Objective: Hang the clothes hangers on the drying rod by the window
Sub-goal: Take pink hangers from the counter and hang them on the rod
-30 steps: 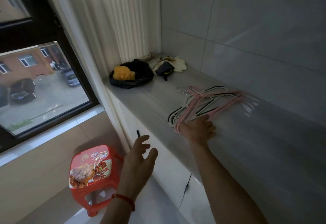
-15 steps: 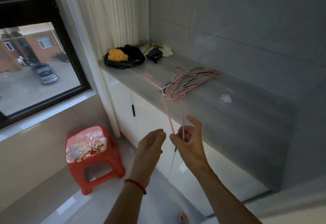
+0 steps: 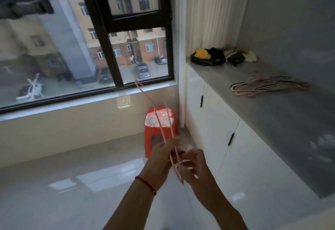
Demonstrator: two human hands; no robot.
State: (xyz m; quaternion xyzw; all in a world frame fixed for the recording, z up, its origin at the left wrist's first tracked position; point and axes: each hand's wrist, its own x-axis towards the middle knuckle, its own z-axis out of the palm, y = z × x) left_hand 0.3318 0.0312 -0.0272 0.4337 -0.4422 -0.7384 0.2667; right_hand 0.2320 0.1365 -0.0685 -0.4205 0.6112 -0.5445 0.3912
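A thin pink hanger [image 3: 147, 99] is held out in front of me, its far end reaching up toward the window sill. My left hand [image 3: 161, 154], with a red string at the wrist, and my right hand [image 3: 194, 164] both grip its near end. A pile of pink and white hangers [image 3: 268, 85] lies on the grey countertop [image 3: 282, 119] at the right. No drying rod shows in this view.
A red plastic stool [image 3: 154, 135] stands on the glossy floor below the black-framed window [image 3: 101, 36]. White cabinets [image 3: 217, 121] sit under the countertop. A black bag with something yellow [image 3: 208, 57] and cloths lie at its far end beside a white curtain [image 3: 208, 12].
I have turned left from the countertop toward the window. The pink hanger came off the pile with my right hand, and my left hand has now closed on it too.
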